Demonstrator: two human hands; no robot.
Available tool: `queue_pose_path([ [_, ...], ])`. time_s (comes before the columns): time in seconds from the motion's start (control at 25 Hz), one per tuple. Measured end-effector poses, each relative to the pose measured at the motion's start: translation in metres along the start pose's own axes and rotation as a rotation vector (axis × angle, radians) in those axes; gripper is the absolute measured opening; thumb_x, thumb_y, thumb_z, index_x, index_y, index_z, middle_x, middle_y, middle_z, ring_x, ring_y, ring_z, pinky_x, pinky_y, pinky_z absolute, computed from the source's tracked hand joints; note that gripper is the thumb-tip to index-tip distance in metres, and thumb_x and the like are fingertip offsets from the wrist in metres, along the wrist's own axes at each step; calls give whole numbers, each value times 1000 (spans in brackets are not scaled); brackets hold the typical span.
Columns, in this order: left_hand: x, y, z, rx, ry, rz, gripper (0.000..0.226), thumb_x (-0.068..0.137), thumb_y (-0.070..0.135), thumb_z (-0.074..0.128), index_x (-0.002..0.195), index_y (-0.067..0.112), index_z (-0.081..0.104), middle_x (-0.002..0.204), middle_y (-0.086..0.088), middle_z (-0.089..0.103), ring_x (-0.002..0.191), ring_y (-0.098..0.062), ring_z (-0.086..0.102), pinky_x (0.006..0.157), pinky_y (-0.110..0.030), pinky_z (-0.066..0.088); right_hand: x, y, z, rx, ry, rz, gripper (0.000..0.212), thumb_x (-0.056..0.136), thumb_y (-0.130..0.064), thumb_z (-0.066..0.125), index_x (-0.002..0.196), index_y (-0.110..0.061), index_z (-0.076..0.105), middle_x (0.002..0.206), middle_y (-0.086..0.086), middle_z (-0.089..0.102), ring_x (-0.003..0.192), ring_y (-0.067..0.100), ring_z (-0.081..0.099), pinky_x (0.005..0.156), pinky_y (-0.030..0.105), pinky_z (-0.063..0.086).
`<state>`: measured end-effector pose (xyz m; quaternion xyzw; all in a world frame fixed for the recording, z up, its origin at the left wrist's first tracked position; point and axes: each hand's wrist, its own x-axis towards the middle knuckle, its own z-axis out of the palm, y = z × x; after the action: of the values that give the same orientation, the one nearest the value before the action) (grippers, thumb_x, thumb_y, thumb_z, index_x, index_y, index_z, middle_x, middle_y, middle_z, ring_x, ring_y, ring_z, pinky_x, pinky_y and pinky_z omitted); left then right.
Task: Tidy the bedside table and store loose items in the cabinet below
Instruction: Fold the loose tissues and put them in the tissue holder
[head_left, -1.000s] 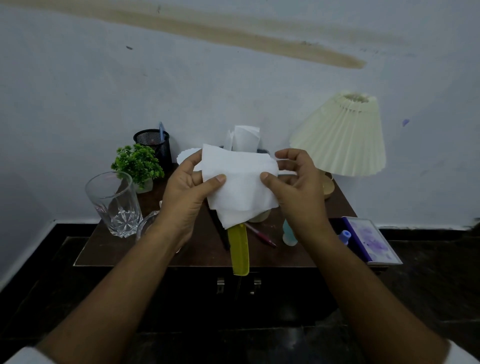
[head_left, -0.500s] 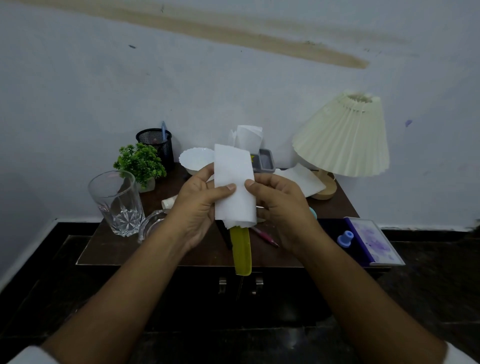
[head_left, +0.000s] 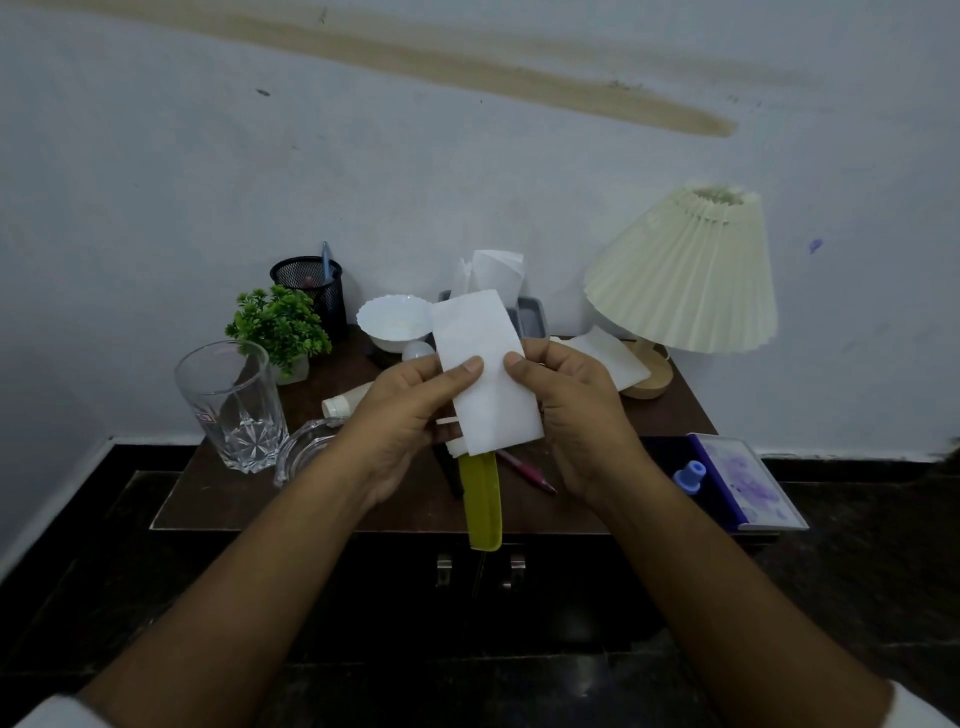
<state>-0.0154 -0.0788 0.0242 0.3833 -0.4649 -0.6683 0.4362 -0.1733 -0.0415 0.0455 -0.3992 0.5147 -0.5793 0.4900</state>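
Observation:
A white tissue (head_left: 485, 374), folded into a narrow strip, is held upright above the dark brown bedside table (head_left: 218, 499). My left hand (head_left: 410, 415) pinches its left edge with thumb on top. My right hand (head_left: 576, 415) pinches its right edge the same way. Below the tissue a yellow-green comb (head_left: 483, 506) lies over the table's front edge, beside a red pen (head_left: 524, 470). The cabinet doors (head_left: 571, 597) with two metal handles sit shut below the tabletop.
On the table stand a drinking glass (head_left: 231, 405), a glass ashtray (head_left: 304, 452), a small green plant (head_left: 278, 327), a mesh pen holder (head_left: 311, 286), a white bowl (head_left: 392, 319), a grey tissue tray (head_left: 530, 317) and a lamp (head_left: 685, 270). A purple notebook (head_left: 748, 483) overhangs the right edge.
The tissue went from a wide sheet to a narrow folded strip. Both hands came closer together and lowered slightly, uncovering the bowl and the loose tissue by the lamp.

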Motion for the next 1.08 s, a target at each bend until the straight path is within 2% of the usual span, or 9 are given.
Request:
queue_pose_path([
  [0.08, 1, 0, -1, -16, 43, 77, 25, 93, 16, 66, 118, 12, 70, 112, -8, 77, 106, -26, 73, 80, -36, 61, -1, 1, 0, -45, 6, -41, 8, 96, -16, 67, 101, -12, 72, 100, 7, 78, 93, 26, 75, 78, 41, 64],
  [0.16, 2, 1, -3, -45, 78, 125, 24, 93, 12, 67, 117, 12, 70, 111, -6, 77, 103, -23, 74, 76, -34, 61, -1, 3, 0, -103, 38, -100, 7, 94, -14, 70, 100, -12, 72, 99, 10, 78, 93, 27, 75, 75, 41, 63],
  [0.36, 1, 2, -1, -27, 75, 162, 29, 92, 14, 66, 122, 11, 68, 113, -4, 77, 104, -19, 73, 86, -34, 60, 1, 3, -2, -118, 30, -115, 14, 95, -7, 67, 109, -7, 66, 98, 11, 77, 91, 26, 75, 62, 30, 60],
  [0.52, -1, 1, -1, 44, 61, 213, 37, 89, 8, 71, 126, 11, 66, 113, -2, 77, 104, -18, 73, 84, -32, 61, 2, 5, -1, -227, 1, -217, 20, 90, 1, 67, 100, -16, 62, 97, 10, 72, 91, 25, 72, 72, 42, 62],
  [0.68, -1, 3, -1, -19, 68, 173, 25, 89, 9, 70, 113, 16, 71, 107, -1, 78, 98, -17, 74, 78, -30, 60, 1, 4, -1, -288, -91, -250, 25, 89, 6, 63, 92, -18, 72, 102, 4, 73, 99, 26, 70, 85, 44, 61],
  [0.76, 0, 3, -3, -65, 74, 143, 28, 86, 7, 71, 113, 13, 71, 108, -5, 78, 99, -21, 74, 79, -33, 61, 0, 6, 0, -303, -102, -263, 25, 87, 4, 64, 94, -19, 71, 101, 4, 73, 98, 28, 70, 84, 43, 60],
  [0.88, -1, 4, -1, -153, 50, 91, 39, 78, 10, 74, 116, 8, 69, 109, -8, 77, 98, -22, 74, 79, -34, 62, 0, 7, 0, -299, -70, -268, 25, 79, -10, 67, 101, -22, 63, 94, 4, 74, 92, 27, 72, 80, 43, 60],
  [1.0, -1, 5, 0, -229, 96, 106, 35, 76, 10, 74, 111, 8, 70, 106, -8, 78, 95, -22, 75, 77, -35, 62, 0, 7, 0, -301, -105, -221, 33, 87, -11, 75, 116, -19, 59, 91, 5, 77, 89, 22, 75, 82, 46, 62],
  [1.08, 0, 6, -1, -275, 105, 125, 36, 77, 9, 73, 113, 7, 69, 108, -9, 77, 96, -23, 75, 77, -36, 62, -1, 7, 0, -354, -125, -198, 25, 89, -14, 76, 112, -18, 65, 92, 4, 78, 88, 18, 76, 83, 47, 63],
])
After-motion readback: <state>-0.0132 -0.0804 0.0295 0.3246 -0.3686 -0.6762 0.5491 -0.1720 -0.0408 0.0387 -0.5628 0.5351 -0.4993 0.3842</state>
